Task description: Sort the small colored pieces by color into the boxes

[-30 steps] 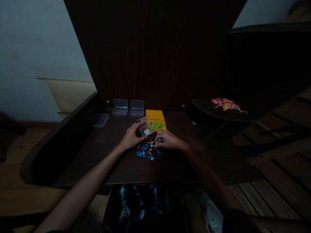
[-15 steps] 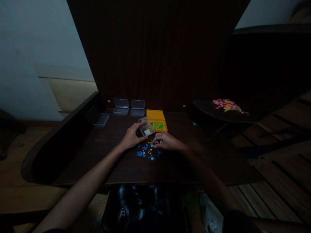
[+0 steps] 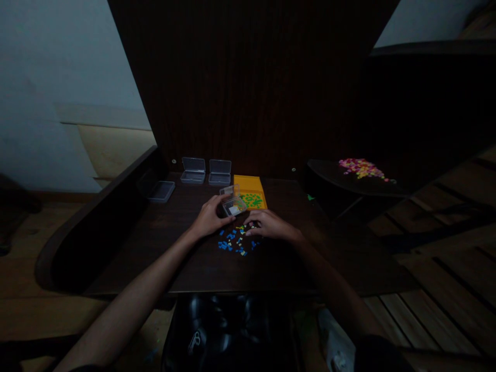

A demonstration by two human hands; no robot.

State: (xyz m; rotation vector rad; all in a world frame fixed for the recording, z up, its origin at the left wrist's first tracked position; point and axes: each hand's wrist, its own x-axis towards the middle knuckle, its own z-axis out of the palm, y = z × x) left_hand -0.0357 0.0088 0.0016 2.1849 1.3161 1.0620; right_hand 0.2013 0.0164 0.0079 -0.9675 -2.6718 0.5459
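My left hand [image 3: 211, 216] grips a small clear plastic box [image 3: 234, 206] by its left side. Its hinged lid is raised, and something white shows inside. Just to the right, my right hand [image 3: 267, 225] hovers low over a scatter of small blue and yellow pieces [image 3: 232, 243] on the dark table. Its thumb and fingers are apart, and I see nothing held between them. Behind both hands lies an open yellow case [image 3: 248, 182] with many small green pieces [image 3: 251, 200] in it.
Two open clear boxes [image 3: 193, 177] [image 3: 220, 179] stand at the back of the dark wooden table [image 3: 194, 274]. Another clear box [image 3: 161, 191] sits by the raised left side. Pink and yellow beads [image 3: 363, 168] are heaped on a shelf at the right.
The fingers of my right hand have opened from a closer curl, and the hand has shifted slightly. The clear box in my left hand has tilted and moved a little left.
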